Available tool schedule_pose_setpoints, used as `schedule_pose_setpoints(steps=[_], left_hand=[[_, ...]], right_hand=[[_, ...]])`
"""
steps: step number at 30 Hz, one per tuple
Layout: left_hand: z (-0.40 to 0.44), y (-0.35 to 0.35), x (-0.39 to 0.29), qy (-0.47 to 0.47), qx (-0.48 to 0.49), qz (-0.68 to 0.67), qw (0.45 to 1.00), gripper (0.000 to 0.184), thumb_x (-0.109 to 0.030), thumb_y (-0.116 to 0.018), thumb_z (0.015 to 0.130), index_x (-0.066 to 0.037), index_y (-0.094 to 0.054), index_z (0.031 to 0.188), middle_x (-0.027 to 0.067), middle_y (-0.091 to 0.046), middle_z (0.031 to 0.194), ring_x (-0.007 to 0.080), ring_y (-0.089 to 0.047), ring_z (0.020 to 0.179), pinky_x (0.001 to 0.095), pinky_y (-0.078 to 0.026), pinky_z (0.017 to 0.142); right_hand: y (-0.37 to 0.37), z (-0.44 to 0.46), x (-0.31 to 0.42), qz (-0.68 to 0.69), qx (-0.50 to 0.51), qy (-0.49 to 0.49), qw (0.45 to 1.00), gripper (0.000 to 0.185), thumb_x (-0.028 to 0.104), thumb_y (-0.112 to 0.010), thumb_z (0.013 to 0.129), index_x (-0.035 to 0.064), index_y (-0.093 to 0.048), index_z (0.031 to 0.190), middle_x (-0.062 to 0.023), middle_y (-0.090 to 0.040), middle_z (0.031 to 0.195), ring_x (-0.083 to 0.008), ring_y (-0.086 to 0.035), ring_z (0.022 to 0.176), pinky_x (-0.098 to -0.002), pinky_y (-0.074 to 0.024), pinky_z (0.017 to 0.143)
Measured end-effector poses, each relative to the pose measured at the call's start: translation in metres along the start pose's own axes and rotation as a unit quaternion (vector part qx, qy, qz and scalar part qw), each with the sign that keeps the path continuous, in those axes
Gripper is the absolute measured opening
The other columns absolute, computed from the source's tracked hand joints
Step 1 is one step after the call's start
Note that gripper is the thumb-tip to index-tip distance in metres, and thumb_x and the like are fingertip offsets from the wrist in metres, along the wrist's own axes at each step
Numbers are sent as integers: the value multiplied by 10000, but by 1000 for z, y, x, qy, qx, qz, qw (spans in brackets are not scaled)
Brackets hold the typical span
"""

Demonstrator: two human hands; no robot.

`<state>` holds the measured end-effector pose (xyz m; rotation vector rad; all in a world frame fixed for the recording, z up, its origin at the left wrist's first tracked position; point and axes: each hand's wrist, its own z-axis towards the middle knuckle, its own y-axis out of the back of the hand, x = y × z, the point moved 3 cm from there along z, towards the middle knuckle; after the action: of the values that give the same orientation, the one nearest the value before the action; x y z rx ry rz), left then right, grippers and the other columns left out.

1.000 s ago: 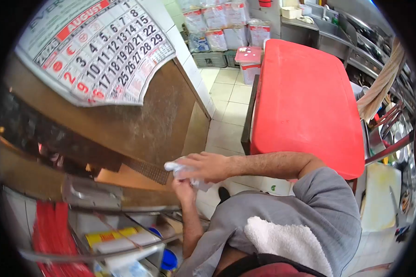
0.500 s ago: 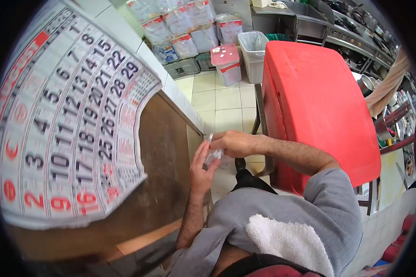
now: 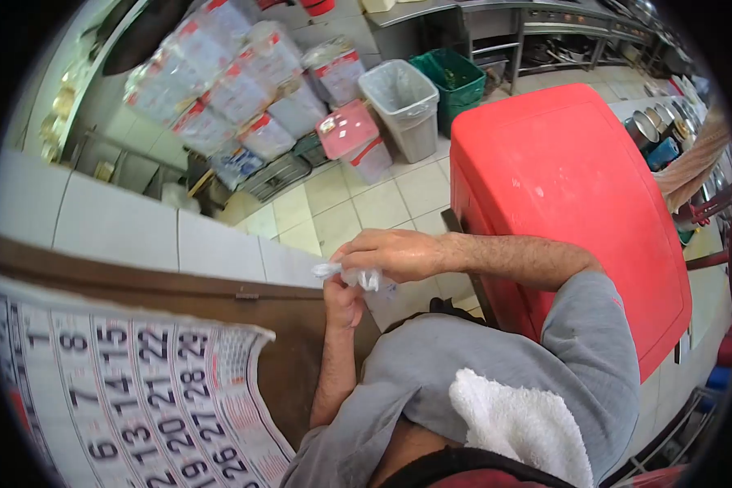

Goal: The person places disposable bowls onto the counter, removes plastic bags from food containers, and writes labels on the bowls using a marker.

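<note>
A clear, crumpled plastic bag point(image 3: 364, 279) is pinched between my two hands in front of my body. A twisted end of it sticks out to the left, and a see-through part hangs below. My right hand point(image 3: 394, 252) is closed on the bag from above, fingers bent over it. Beneath it, my left hand point(image 3: 344, 304) is closed on the bag too, its fingertips partly hidden behind the plastic and the right hand. What the bag holds, if anything, I cannot make out.
A big red chest-like box point(image 3: 569, 203) stands close on my right. A wall calendar point(image 3: 154, 390) hangs at lower left by a brown panel point(image 3: 301, 358). Ahead are a lidded bin point(image 3: 354, 138), a grey bin point(image 3: 407, 122), a green bin point(image 3: 455, 89) and stacked wrapped packs point(image 3: 228, 89).
My view has turned left, so the calendar sits lower and the stacked packs nearer the middle. My fingers have closed in tighter around the bag, the right hand now over the left.
</note>
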<state>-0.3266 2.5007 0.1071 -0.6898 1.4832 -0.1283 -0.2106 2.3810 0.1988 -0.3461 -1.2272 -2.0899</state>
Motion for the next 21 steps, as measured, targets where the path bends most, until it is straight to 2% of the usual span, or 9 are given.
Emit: schedule_pose_setpoints(steps=[4,6,8,9,14,15,17,20,21], left_hand=[[92,-5,10,-14,-50,59,997,553,139,-568,678,-33,-438,1186,46,-543,1071,153,-534,1006,287,-453,827],[144,6,20,-9,-17,101,995,528,158,-556,666,-38,-436,1141,50,-534,1050,163,-524,1009,293,-447,837],[196,19,34,-12,13,115,993,467,151,-562,665,-48,-444,1072,47,-530,1014,158,-525,978,295,-444,838],[223,28,43,-7,27,126,992,437,131,-581,668,-52,-447,1042,45,-531,985,154,-531,936,304,-448,824],[354,49,86,78,63,182,978,458,88,-621,667,-23,-473,1086,76,-562,1026,184,-539,979,330,-413,889],[384,52,89,65,58,212,973,457,72,-627,668,-18,-476,1089,79,-565,1023,187,-544,965,330,-419,879],[444,45,83,26,41,240,969,470,36,-646,667,-11,-476,1103,88,-567,1031,197,-552,950,329,-438,857],[579,41,87,-83,35,242,966,507,-48,-697,681,0,-467,1130,114,-564,1068,230,-558,958,335,-464,836],[599,9,63,-81,-25,225,971,505,-115,-734,707,44,-478,1112,164,-546,1105,258,-528,1021,360,-417,909]], right_hand=[[51,-17,-29,-146,-20,-96,984,563,-56,-626,667,88,-482,1192,-143,-418,1265,-325,-473,1125,-376,-438,882],[74,-37,-42,-187,-77,-226,953,552,-50,-634,683,83,-488,1199,-160,-371,1314,-328,-459,1143,-385,-433,898],[90,-68,-55,-96,-149,-363,915,485,-32,-627,725,69,-506,1184,-163,-368,1329,-327,-455,1157,-389,-423,921],[101,-75,-50,-150,-192,-386,890,457,-25,-622,743,59,-511,1178,-164,-389,1310,-324,-468,1143,-375,-428,913],[100,-121,-35,-320,-404,-518,683,377,-10,-601,805,13,-514,1170,-142,-503,1187,-253,-518,1086,-322,-452,862],[89,-123,-37,-326,-407,-527,671,377,-10,-601,805,13,-514,1170,-142,-503,1187,-253,-518,1086,-322,-452,862],[66,-135,-37,-294,-615,-521,513,330,-22,-576,828,4,-520,1152,-115,-513,1155,-198,-540,1030,-309,-457,847],[47,-125,-43,-284,-699,-497,428,294,-41,-553,838,-2,-526,1129,-93,-503,1145,-159,-555,970,-287,-460,829],[53,-111,-46,-309,-689,-504,419,291,-56,-544,832,-3,-528,1118,-93,-501,1133,-162,-565,949,-285,-463,824]])
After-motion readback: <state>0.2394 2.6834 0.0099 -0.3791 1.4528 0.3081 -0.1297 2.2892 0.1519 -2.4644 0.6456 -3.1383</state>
